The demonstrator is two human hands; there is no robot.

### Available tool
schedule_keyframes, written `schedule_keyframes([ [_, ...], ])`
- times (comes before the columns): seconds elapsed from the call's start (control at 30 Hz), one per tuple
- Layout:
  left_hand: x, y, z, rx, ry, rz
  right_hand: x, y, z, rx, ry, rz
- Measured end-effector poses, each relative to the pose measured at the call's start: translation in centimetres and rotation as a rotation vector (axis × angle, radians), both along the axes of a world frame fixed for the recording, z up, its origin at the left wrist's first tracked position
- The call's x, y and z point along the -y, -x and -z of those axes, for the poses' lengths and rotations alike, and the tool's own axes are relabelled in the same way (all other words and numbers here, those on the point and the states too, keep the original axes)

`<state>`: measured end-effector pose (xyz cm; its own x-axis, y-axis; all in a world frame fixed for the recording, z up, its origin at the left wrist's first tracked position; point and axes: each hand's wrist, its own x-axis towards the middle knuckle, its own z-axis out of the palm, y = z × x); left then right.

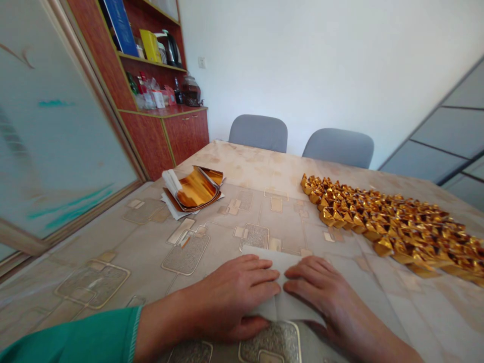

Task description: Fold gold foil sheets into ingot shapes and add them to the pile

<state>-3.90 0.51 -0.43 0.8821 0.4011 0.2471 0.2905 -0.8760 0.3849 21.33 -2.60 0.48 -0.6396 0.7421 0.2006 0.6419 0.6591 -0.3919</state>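
A pale sheet of paper [280, 305] lies in front of me, plain side up, with a faint crease down its middle. My left hand [236, 297] rests on its left part, fingers stretched flat across it and the thumb by the near edge. On the right part, my right hand [321, 290] has its fingers bent over the top. The near edge of the paper lifts a little there, and the thumb seems to be beneath it, mostly hidden. The fingertips of both hands almost meet near the crease.
A stack of gold foil paper [198, 189] curls at the far left. Many folded gold foil pieces [381, 217] stand in rows on the right. A patterned cloth [223, 232] covers the table. Two grey chairs [259, 132] are behind it, with a wooden cabinet [185, 133] back left.
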Motion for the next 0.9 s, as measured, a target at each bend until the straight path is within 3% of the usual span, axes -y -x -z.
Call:
schedule_keyframes([
  [0.13, -0.2, 0.3, -0.1, 0.007, 0.058, -0.106, 0.1, 0.0, -0.4, -0.091, 0.184, 0.035],
  [0.23, -0.9, 0.5, 0.1, 0.017, 0.165, -0.298, -0.3, -0.4, 0.1, -0.177, 0.255, 0.115],
  [0.4, -1.4, 0.4, 0.8, 0.031, 0.291, -0.536, -1.5, 0.1, 1.7, -0.111, 0.147, 0.326],
  [0.63, -1.9, 0.0, 1.3, 0.021, 0.286, -0.602, -2.1, 0.8, 2.9, 0.012, -0.005, 0.514],
  [0.9, -2.1, -0.1, 1.6, -0.001, 0.166, -0.582, -2.1, 0.8, 2.9, -0.033, -0.049, 0.509],
])
